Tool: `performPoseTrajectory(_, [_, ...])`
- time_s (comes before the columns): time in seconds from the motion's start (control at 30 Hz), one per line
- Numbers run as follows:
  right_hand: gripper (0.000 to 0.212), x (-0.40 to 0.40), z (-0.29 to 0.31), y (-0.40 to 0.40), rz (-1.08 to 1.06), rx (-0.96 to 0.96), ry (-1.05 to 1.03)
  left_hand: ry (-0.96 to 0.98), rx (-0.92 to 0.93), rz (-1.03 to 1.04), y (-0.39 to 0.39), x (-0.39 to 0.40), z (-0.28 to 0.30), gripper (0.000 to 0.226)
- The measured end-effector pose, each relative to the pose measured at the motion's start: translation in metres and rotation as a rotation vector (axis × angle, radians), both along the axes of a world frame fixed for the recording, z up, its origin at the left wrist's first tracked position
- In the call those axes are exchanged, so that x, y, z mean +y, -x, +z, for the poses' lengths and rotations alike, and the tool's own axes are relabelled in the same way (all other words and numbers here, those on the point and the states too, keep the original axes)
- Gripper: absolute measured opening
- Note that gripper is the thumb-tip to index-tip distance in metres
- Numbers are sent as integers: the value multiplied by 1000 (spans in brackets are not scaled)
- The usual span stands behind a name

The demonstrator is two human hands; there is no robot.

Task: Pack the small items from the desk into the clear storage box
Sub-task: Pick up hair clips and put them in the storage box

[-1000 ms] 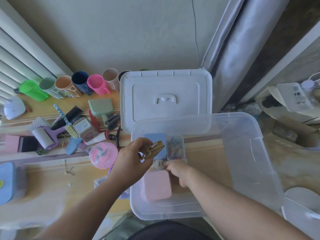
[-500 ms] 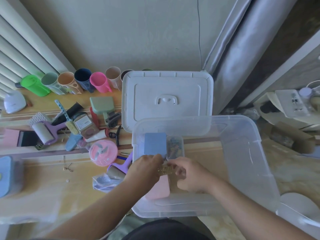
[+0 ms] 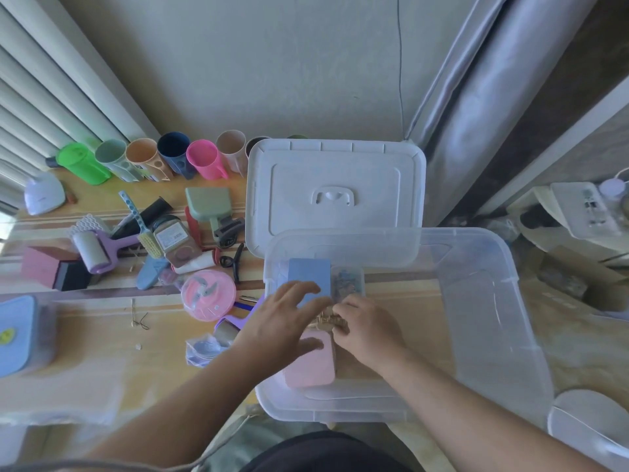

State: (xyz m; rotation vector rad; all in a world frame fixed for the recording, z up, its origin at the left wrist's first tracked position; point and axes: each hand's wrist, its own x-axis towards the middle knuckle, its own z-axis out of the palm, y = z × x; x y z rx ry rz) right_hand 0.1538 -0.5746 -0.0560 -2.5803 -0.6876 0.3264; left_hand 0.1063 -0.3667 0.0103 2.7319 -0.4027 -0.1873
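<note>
Both hands meet inside the clear storage box point(image 3: 476, 301) at its 9 o'clock end: the left hand point(image 3: 286, 321) spread open, empty, and the right hand point(image 3: 364, 330) pinching the tan hair claw point(image 3: 325, 322), apparently to seat it between the blue case point(image 3: 309, 275) and the pink case point(image 3: 311, 366).

Storage box point(image 3: 483, 301) right on desk point(image 3: 102, 335); lid point(image 3: 335, 195) behind box; small items point(image 3: 170, 240) left.

Light wooden tabletop point(image 3: 102, 338), clear plastic storage box point(image 3: 483, 301), white box lid point(image 3: 335, 195), row of coloured plastic cups point(image 3: 153, 160), pink round lidded container point(image 3: 208, 295), purple-handled lint roller point(image 3: 93, 250)
</note>
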Motion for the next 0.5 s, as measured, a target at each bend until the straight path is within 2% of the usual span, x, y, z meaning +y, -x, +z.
performPoseTrajectory(0.1, [15, 12, -11, -6, 1, 87, 74, -58, -154, 100, -1, 9, 3, 44])
performPoseTrajectory(0.2, [20, 26, -18, -11, 3, 167, 109, -120, -205, 127, 3, 12, -7, 45])
performPoseTrajectory(0.4, [17, 32, -20, -18, 69, 328, 155, -135, -165, 163, 12, 6, -12, 45])
performPoseTrajectory(0.5, [46, 29, -17, -12, 91, 378, 170, -138, -147, 169, 12, 8, -12, 43])
